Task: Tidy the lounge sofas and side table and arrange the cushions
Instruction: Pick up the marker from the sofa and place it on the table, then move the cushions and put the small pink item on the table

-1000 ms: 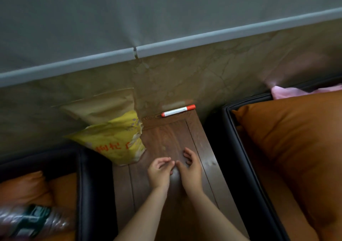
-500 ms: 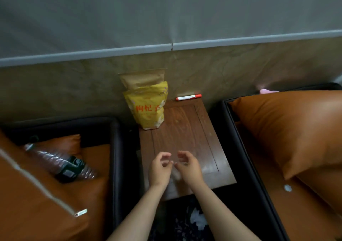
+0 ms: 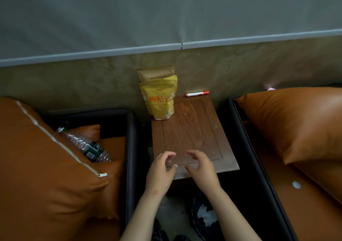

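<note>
Side table (image 3: 192, 133) bears yellow pouch (image 3: 160, 100) and red marker (image 3: 197, 94) by wall; I note left hand (image 3: 160, 172) and right hand (image 3: 201, 168) loosely curled, empty.

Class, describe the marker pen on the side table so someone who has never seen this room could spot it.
Find the wooden side table between the left sofa and the right sofa. At its far edge, against the wall, lies the marker pen, just right of the yellow pouch. It is the only slim thing there: white barrel, red ends.
</note>
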Tool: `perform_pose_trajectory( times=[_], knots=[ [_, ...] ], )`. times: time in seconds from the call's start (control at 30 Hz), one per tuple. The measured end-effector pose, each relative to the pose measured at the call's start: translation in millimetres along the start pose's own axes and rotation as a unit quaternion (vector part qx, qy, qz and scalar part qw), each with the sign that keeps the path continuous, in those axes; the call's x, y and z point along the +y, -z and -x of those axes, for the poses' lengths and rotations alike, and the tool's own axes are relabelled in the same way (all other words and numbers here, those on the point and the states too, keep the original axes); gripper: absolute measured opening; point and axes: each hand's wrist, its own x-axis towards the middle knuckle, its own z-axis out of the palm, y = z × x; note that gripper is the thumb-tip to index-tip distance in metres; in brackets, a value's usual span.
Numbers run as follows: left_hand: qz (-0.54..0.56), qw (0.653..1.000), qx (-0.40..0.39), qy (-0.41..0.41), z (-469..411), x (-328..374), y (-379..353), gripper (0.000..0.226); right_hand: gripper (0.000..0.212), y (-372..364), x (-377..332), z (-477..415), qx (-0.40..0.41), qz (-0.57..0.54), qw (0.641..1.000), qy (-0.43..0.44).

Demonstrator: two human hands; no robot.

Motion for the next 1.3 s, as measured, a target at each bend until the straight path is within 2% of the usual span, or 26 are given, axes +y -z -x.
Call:
perform_pose_trajectory(
  times=[0.43, 0.73, 1.0, 1.17, 1.3],
  knots=[
    [-0.079, 0.997, -0.010, 0.000, 39.5, 36.1, 21.2, 0.038, 0.051, 33.8, -21.0, 20.0, -0.028, 0.016, 0.996, 0.086],
    [-0.110, 0.992, 0.009, -0.054, 31.2, 35.1, 69.4, 0.039, 0.052, 23.9, -71.5, 15.6, 0.018, 0.024, 0.993, 0.112],
    [-0.061, 0.994, -0.003, -0.092, 46.2, -44.7, 163.4, 0.037, 0.052, -64.7, -149.1, 53.0, 0.030, 0.023, 0.995, 0.090],
    [-0.062, 0.995, 0.060, -0.047, 71.9, -113.1, 268.4, 0.034, 0.048, -161.7, -232.7, 87.3, 0.000, -0.014, 0.993, 0.118],
    [-0.075, 0.993, 0.093, -0.015, 91.5, -146.0, 323.9, 0.033, 0.048, -207.7, -279.8, 104.4, -0.023, -0.007, 0.989, 0.145]
  ],
)
